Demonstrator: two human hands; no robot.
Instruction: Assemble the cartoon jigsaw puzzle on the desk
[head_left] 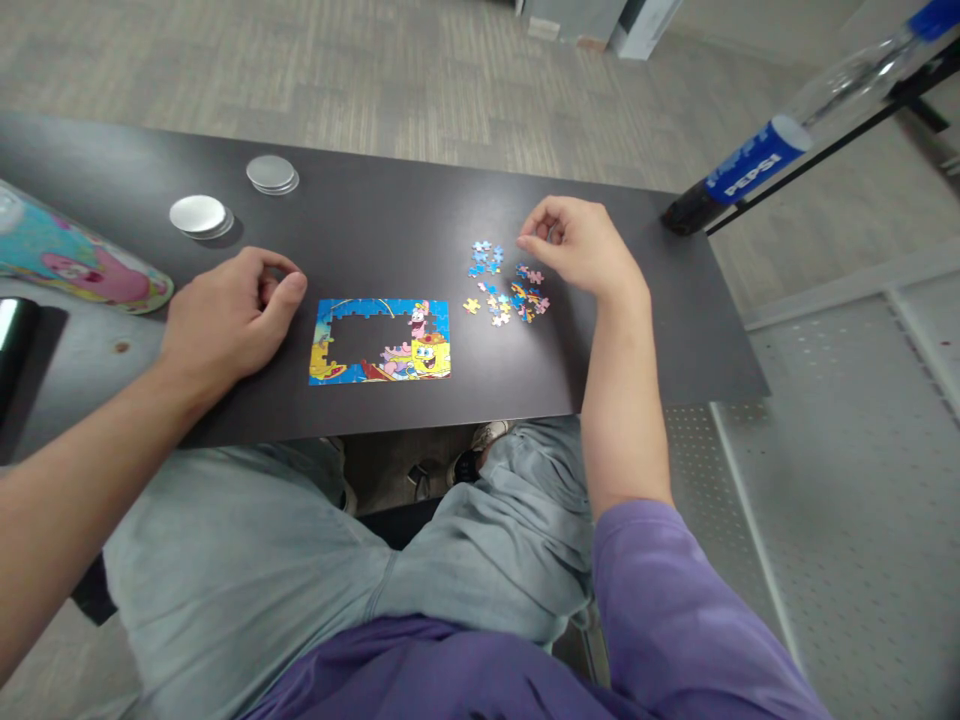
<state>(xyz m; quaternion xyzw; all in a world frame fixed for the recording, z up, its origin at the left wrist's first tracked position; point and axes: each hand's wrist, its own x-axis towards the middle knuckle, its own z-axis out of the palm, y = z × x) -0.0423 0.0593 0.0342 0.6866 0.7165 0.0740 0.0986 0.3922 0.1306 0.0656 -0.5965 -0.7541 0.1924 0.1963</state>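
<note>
A partly assembled jigsaw puzzle (430, 358) with cartoon figures lies flat on the dark table, its border joined around a gap in the middle. To its right is a scattered group of loose puzzle pieces (499, 305). My left hand (229, 312) rests on the table just left of the puzzle, fingers curled loosely and the thumb near them, with nothing visible in it. Above the upper right of the loose pieces, my right hand (581, 245) has its thumb and fingertips drawn together. Whatever may be between those fingertips is too small or hidden to make out.
Two stacks of silvery discs, a nearer stack (199, 215) and a farther stack (271, 174), sit at the back left. A colourful cartoon-printed cylinder (82, 250) stands at the left, with a dark cylinder below it. A Pepsi bottle (757, 165) stands at the right corner.
</note>
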